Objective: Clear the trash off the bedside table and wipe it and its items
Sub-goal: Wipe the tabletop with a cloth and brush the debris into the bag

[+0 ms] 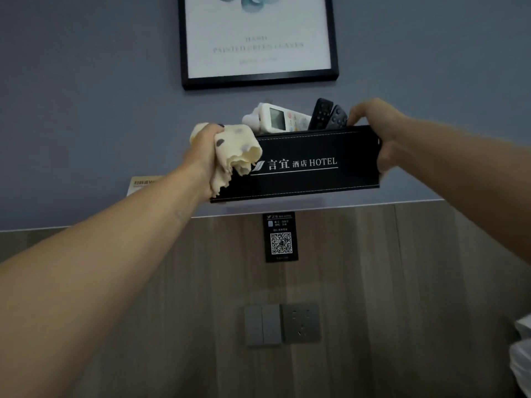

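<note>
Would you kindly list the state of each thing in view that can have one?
Black hotel box: held up at both ends, tilted.
White remote: lying in the box, sticking out.
Black remotes: upright in the box.
Dotted cloth: bunched in left hand.
Right hand: gripping the box's end.
Framed picture: hanging on the wall.

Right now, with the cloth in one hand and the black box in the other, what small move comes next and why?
Probably draw the left hand and its spotted cloth rightward across the black hotel box. The right hand grips its far end, and the cloth touches only its left end.
</note>
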{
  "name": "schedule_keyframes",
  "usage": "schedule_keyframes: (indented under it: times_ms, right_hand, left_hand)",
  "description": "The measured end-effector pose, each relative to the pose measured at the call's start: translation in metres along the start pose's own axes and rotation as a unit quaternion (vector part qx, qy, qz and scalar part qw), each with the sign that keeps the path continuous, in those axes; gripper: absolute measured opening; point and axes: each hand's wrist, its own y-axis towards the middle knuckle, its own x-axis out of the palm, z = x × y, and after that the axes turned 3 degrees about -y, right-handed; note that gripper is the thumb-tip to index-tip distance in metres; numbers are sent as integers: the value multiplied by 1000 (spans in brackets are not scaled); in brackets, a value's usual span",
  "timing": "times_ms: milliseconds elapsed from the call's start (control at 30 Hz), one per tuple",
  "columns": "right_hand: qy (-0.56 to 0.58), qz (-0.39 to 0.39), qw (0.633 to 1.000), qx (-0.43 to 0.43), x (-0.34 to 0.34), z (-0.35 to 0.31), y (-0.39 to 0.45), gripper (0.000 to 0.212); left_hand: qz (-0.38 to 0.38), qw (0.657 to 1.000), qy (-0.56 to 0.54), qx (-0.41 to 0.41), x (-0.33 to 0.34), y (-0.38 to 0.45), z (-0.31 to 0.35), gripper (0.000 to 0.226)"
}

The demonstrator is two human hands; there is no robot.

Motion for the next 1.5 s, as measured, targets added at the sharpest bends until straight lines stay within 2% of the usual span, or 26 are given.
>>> schedule_keyframes:
  times_ms: [200, 333, 467, 633, 767, 867, 1000, 1100, 1200, 1267, 1367, 1400, 1500]
  right_hand:
    - [21, 8, 999, 33, 24, 29, 53, 37]
    - [17, -5, 1000, 14, 32, 63, 92, 25]
    - [-6, -17, 1000, -7, 32, 94, 125, 39]
    - [-23, 26, 999, -29, 35, 106, 146, 49]
    - [-18, 67, 997, -31, 45, 111, 158, 68]
    - [-1, 60, 998, -23, 47, 109, 158, 67]
    - [7, 60, 998, -13, 49, 104, 151, 76]
    - [-43, 126, 990, -42, 52, 96, 137, 61]
    - [-176, 214, 957, -89, 51, 92, 111, 71]
    - [-217, 245, 935, -137, 50, 91, 80, 56]
    - [-195, 204, 941, -187, 48, 92, 18, 11]
    - [-178, 179, 948, -196, 47, 94, -7, 9]
    - [-121, 120, 965, -199, 42, 97, -86, 24]
  left_hand:
    - [49, 998, 4, -34, -9, 43, -35, 48]
    - [68, 994, 58, -55, -16, 66, -69, 36]
    - [75, 993, 62, -61, -20, 88, -95, 42]
    - [109, 990, 90, 17, -20, 114, -113, 52]
    - [199, 961, 175, 78, -12, 126, -121, 51]
    - [262, 924, 259, 100, -3, 127, -121, 56]
    - [315, 902, 277, 104, -4, 116, -115, 68]
    - [351, 886, 285, 101, -12, 92, -100, 71]
    - [314, 911, 229, 139, -14, 57, -81, 60]
    - [282, 930, 183, 147, -10, 22, -69, 53]
    - [217, 961, 108, 133, -3, -42, -57, 33]
    - [194, 969, 89, 125, -1, -65, -55, 24]
    - [147, 985, 39, 81, 0, -137, -53, 14]
